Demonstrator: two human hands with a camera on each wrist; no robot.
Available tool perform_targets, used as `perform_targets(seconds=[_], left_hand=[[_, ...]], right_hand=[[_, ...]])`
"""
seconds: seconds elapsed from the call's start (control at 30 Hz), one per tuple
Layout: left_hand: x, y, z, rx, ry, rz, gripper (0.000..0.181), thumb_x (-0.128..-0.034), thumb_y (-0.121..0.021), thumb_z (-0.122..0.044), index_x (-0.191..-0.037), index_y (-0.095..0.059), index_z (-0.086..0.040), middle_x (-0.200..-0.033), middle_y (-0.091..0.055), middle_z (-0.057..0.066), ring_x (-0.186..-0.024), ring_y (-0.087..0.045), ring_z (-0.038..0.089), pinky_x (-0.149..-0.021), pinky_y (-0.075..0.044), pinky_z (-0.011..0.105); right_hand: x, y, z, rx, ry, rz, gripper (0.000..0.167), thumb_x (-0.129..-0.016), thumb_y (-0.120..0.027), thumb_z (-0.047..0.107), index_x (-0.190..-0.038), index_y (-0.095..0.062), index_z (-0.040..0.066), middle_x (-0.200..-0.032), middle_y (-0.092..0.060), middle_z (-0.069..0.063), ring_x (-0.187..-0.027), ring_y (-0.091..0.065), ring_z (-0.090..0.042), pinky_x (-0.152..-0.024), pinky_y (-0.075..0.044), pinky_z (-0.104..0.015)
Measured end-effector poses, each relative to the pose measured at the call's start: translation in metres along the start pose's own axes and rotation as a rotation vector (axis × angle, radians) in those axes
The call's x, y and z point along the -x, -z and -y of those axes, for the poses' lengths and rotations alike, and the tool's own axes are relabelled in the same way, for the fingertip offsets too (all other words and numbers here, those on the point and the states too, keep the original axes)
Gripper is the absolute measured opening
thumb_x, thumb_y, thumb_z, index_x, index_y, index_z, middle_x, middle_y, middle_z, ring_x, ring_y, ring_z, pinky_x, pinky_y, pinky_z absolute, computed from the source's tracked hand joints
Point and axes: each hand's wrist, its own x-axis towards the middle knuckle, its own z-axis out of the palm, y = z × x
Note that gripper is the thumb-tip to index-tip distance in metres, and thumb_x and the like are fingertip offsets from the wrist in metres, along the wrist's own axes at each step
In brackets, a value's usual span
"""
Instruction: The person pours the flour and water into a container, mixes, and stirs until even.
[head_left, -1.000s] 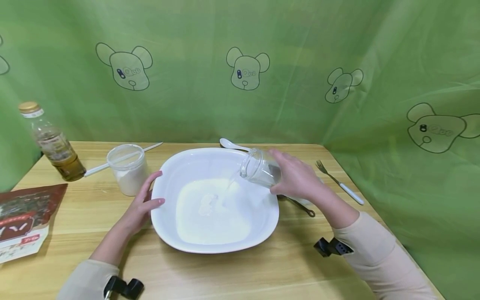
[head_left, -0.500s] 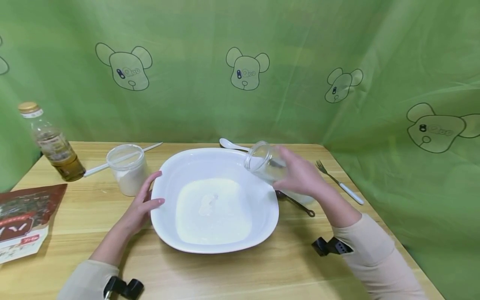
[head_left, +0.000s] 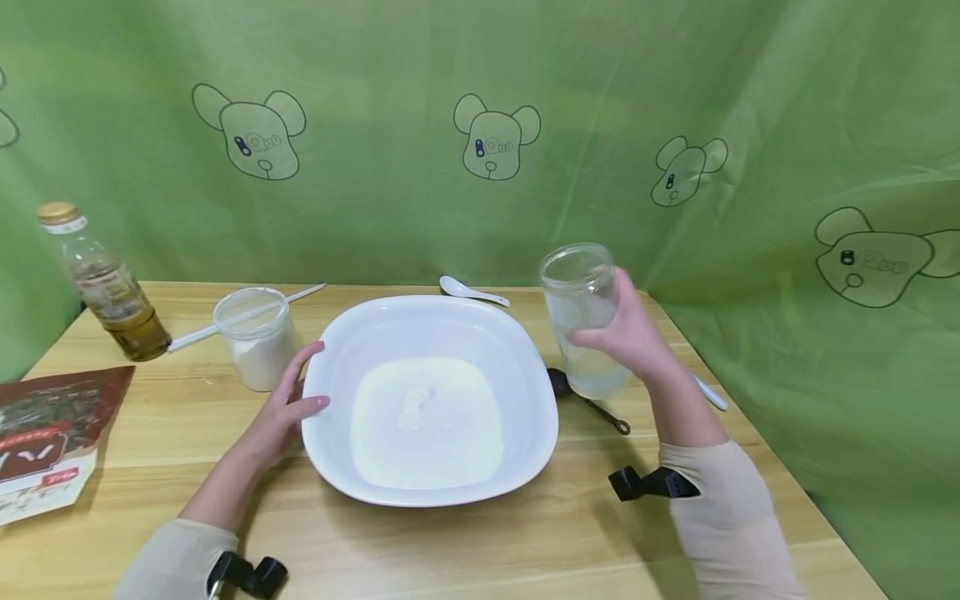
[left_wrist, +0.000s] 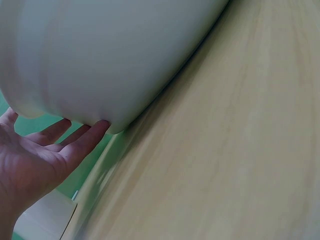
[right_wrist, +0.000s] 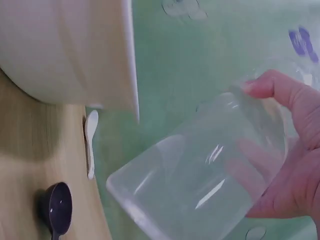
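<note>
A white basin (head_left: pixel 427 492) stands mid-table with white powder and some clear liquid in it. My left hand (head_left: pixel 281 408) rests on its left side, thumb on the rim; in the left wrist view the spread fingers of the hand (left_wrist: pixel 45 150) touch the outer wall (left_wrist: pixel 115 60). To the right of the basin, my right hand (head_left: pixel 633 333) grips a clear jar (head_left: pixel 581 325), nearly upright and slightly tilted. The right wrist view shows the hand (right_wrist: pixel 285 145) wrapped round the jar (right_wrist: pixel 195 165), fingers visible through it.
Left of the basin are an open jar of white powder (head_left: pixel 262 354), a white stick (head_left: pixel 195 337), an oil bottle (head_left: pixel 120 300) and a red-brown bag (head_left: pixel 60 433). A white spoon (head_left: pixel 472 292) lies behind; a dark measuring spoon (head_left: pixel 592 404) and a white handle (head_left: pixel 711 393) lie right.
The right hand has carried the clear jar away from over the basin to the right and turned it from tilted to nearly upright. The stream from its mouth has stopped. The left hand has not moved.
</note>
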Motion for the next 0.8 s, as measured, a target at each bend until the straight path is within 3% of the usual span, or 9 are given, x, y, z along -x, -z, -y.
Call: perform_targets(seconds=[0.17, 0.43, 0.5, 0.57, 0.67, 0.73, 0.8], left_hand=[[0.0, 0.0, 0.001, -0.003, 0.0, -0.002, 0.066, -0.0773, -0.044, 0.001, -0.135, -0.017, -0.02, -0.118, -0.031, 0.029, -0.091, -0.053, 0.027, -0.064, -0.049, 0.046], [0.001, 0.0, -0.002, -0.005, 0.007, -0.003, 0.066, -0.0778, -0.044, 0.0, -0.135, -0.017, -0.02, -0.119, -0.03, 0.029, -0.092, -0.052, 0.027, -0.065, -0.049, 0.045], [0.002, 0.001, -0.002, -0.003, -0.001, 0.002, 0.065, -0.0782, -0.044, 0.0, -0.135, -0.017, -0.019, -0.118, -0.03, 0.029, -0.091, -0.053, 0.026, -0.064, -0.05, 0.045], [0.002, 0.001, -0.002, -0.002, -0.009, 0.005, 0.064, -0.0786, -0.044, 0.0, -0.134, -0.017, -0.019, -0.117, -0.031, 0.029, -0.091, -0.053, 0.026, -0.063, -0.05, 0.045], [0.001, 0.001, -0.002, 0.006, -0.018, 0.008, 0.064, -0.0783, -0.044, 0.0, -0.134, -0.018, -0.018, -0.116, -0.03, 0.031, -0.09, -0.054, 0.026, -0.063, -0.05, 0.045], [0.001, 0.001, -0.002, 0.009, -0.017, 0.014, 0.064, -0.0783, -0.044, 0.0, -0.134, -0.017, -0.018, -0.117, -0.03, 0.032, -0.091, -0.053, 0.027, -0.063, -0.05, 0.045], [0.0, 0.001, -0.002, 0.012, -0.015, 0.02, 0.065, -0.0782, -0.044, 0.0, -0.134, -0.017, -0.018, -0.118, -0.029, 0.033, -0.092, -0.053, 0.028, -0.064, -0.049, 0.045]], right_hand=[[-0.01, 0.004, -0.014, -0.114, -0.062, -0.166, 0.083, -0.058, -0.068, -0.007, -0.128, -0.026, 0.006, -0.119, -0.04, -0.014, -0.101, -0.041, -0.029, -0.084, -0.038, -0.043], [-0.027, 0.001, -0.043, -0.191, -0.124, -0.305, 0.086, -0.06, -0.071, 0.0, -0.131, -0.023, 0.013, -0.12, -0.038, -0.011, -0.102, -0.04, -0.027, -0.085, -0.04, -0.039], [-0.035, -0.002, -0.057, -0.219, -0.125, -0.341, 0.088, -0.059, -0.074, 0.003, -0.13, -0.024, 0.017, -0.12, -0.037, -0.011, -0.103, -0.04, -0.028, -0.085, -0.04, -0.039], [-0.05, -0.004, -0.089, -0.328, -0.096, -0.375, 0.093, -0.054, -0.077, 0.002, -0.129, -0.026, 0.019, -0.12, -0.037, -0.009, -0.103, -0.04, -0.026, -0.083, -0.042, -0.035], [-0.065, -0.008, -0.117, -0.43, -0.081, -0.408, 0.099, -0.048, -0.08, 0.002, -0.129, -0.026, 0.022, -0.121, -0.037, -0.008, -0.104, -0.04, -0.025, -0.082, -0.043, -0.033], [-0.069, -0.011, -0.123, -0.434, -0.088, -0.427, 0.101, -0.049, -0.08, 0.001, -0.13, -0.024, 0.021, -0.122, -0.036, -0.007, -0.105, -0.04, -0.024, -0.083, -0.042, -0.032], [-0.063, -0.016, -0.107, -0.355, -0.136, -0.447, 0.099, -0.054, -0.078, 0.005, -0.132, -0.02, 0.021, -0.124, -0.034, -0.008, -0.108, -0.037, -0.025, -0.089, -0.038, -0.035]])
